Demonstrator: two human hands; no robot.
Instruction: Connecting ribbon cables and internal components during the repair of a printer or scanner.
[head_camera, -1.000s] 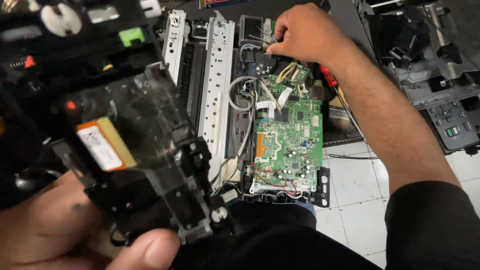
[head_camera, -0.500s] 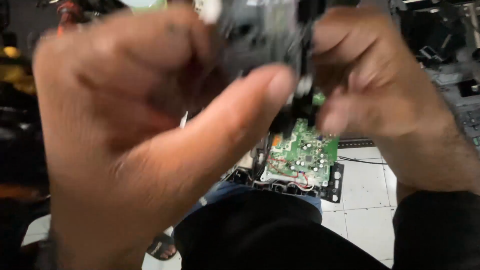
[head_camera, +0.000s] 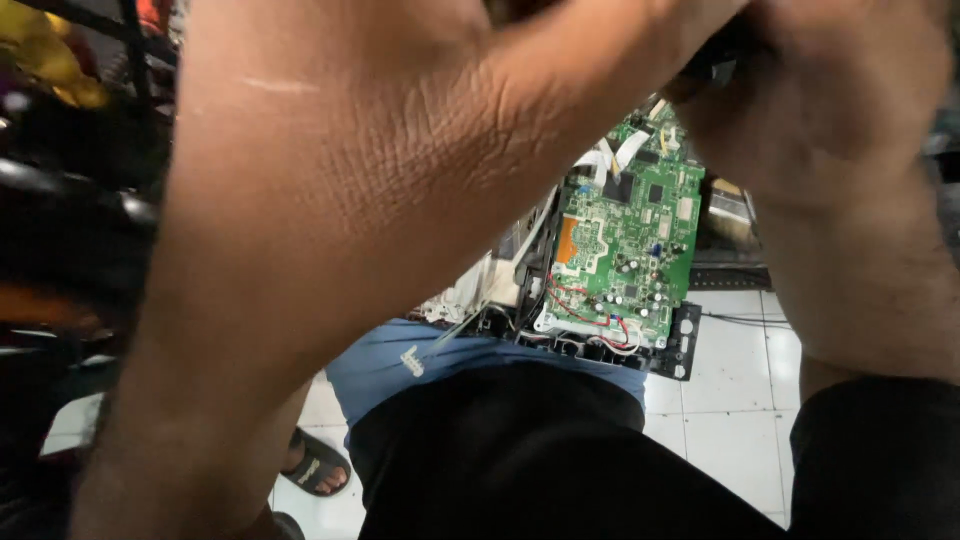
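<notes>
- Fingers of the left hand (head_camera: 330, 190) raised close to the lens, curled toward the right hand; whether clamped on anything cannot be told.
- Below and between both sets of fingers: green printed circuit board (head_camera: 625, 255) with red wires, lying flat in a black opened printer chassis (head_camera: 610, 350) on white floor tiles (head_camera: 735, 400).
- Right hand (head_camera: 840, 150) closed over a small dark part (head_camera: 715, 65) at its fingertips; grip seemingly tight.
- Judged step: working that part free; calls for steady opposing pull.
</notes>
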